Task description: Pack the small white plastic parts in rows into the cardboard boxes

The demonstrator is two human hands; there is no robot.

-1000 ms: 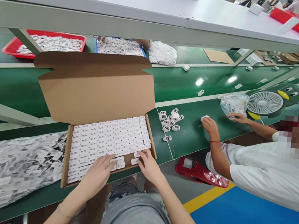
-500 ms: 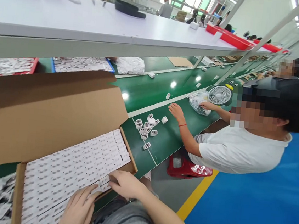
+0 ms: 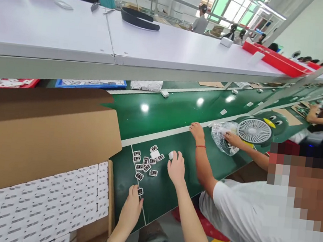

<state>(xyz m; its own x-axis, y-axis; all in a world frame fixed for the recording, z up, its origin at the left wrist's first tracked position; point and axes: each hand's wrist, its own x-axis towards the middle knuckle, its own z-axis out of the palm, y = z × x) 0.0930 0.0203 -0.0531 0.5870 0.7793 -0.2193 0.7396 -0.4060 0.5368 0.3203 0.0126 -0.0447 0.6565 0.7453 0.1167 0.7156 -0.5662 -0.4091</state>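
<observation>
A cardboard box (image 3: 46,139) with its lid raised stands at the left, filled with rows of small white labelled parts (image 3: 40,200). A loose cluster of the same white parts (image 3: 147,162) lies on the green bench right of the box. My left hand (image 3: 131,210) rests by the nearest loose part (image 3: 140,191), fingertips touching it. My right hand (image 3: 176,168) reaches further out, fingers curled around a white part (image 3: 171,155) at the cluster's right edge.
A co-worker in a white shirt (image 3: 255,219) sits at my right, one hand (image 3: 197,131) on the bench, the other in a plastic bag (image 3: 222,137). A penguin-shaped fan (image 3: 257,129) stands behind. A white shelf (image 3: 114,46) overhangs the green conveyor (image 3: 174,107).
Both my hands left the box and moved right to the loose parts on the bench. The view swung right and up. The co-worker's hand drew back from the cluster.
</observation>
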